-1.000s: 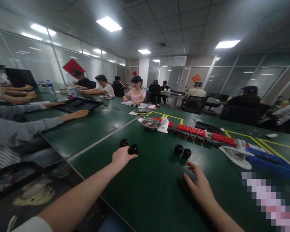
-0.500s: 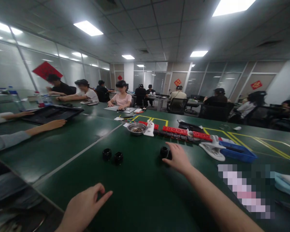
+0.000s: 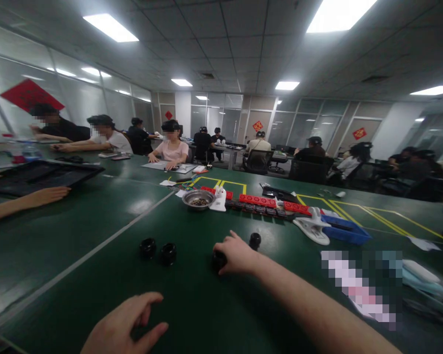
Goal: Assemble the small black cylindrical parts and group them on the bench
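My right hand [image 3: 236, 253] has its fingers around a black round part [image 3: 219, 260] on the green table [image 3: 192, 305], right of centre. Behind that hand stands another black part [image 3: 255, 240], partly covered by the wrist. To the left, two more black round parts, one [image 3: 147, 248] beside the other [image 3: 168, 253], rest a little apart. Near the front edge of the view, my left hand [image 3: 129, 322] hovers over the table with thumb and fingers apart, holding nothing.
A metal bowl [image 3: 198, 199] of small pieces stands beyond, beside a white clip [image 3: 219, 199], red blocks [image 3: 257, 200] and a blue tray [image 3: 345, 229]. At left, another person's hand [image 3: 49, 195] is near a black tray [image 3: 40, 177]. Several people sit farther back.
My right hand has moved left and nearer with one black part, leaving another behind it. The view has turned to the right. My left hand stays low and open.
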{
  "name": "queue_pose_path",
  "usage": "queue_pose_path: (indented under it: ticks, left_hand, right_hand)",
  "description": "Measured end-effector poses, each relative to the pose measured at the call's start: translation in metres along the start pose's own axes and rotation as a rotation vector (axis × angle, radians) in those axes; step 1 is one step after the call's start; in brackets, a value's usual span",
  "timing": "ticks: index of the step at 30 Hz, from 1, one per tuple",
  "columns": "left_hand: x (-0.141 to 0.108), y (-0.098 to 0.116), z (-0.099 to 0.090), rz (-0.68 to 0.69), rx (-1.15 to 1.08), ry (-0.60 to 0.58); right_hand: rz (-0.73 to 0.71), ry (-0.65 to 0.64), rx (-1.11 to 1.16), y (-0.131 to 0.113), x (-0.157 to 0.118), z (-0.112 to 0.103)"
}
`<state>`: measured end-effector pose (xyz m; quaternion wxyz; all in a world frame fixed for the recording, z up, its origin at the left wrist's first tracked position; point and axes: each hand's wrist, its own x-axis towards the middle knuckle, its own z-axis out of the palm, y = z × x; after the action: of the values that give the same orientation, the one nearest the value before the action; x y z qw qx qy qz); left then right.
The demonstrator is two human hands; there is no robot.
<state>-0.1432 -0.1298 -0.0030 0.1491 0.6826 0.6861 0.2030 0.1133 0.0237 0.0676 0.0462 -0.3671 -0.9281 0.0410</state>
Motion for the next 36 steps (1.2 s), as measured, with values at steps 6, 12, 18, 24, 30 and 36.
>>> queue_pose_path:
  ticks: [6, 12, 18, 24, 30, 36]
  left_hand:
    - [0.043, 0.079, 0.019, 0.365, -0.099, -0.378]
    - [0.083, 0.134, 0.055, 0.591, -0.177, -0.493]
    - [0.093, 0.123, 0.07, 0.563, -0.331, -0.521]
    - [0.098, 0.116, 0.075, 0.595, -0.317, -0.577]
    - [0.093, 0.117, 0.072, 0.563, -0.285, -0.53]
    - [0.089, 0.126, 0.062, 0.578, -0.244, -0.454]
  right_hand:
    - [-0.097, -0.14, -0.059, -0.04, -0.079, -0.01]
    - [0.175, -0.105, -0.112, -0.034, -0.097, 0.007]
    - [0.152, -0.007, -0.035, -0.024, -0.106, 0.018]
    - [0.073, 0.039, 0.093, -0.019, -0.107, 0.024]
    - [0.085, 0.184, 0.194, -0.02, -0.104, 0.04]
    - [0.014, 0.325, 0.358, -0.025, -0.111, 0.029]
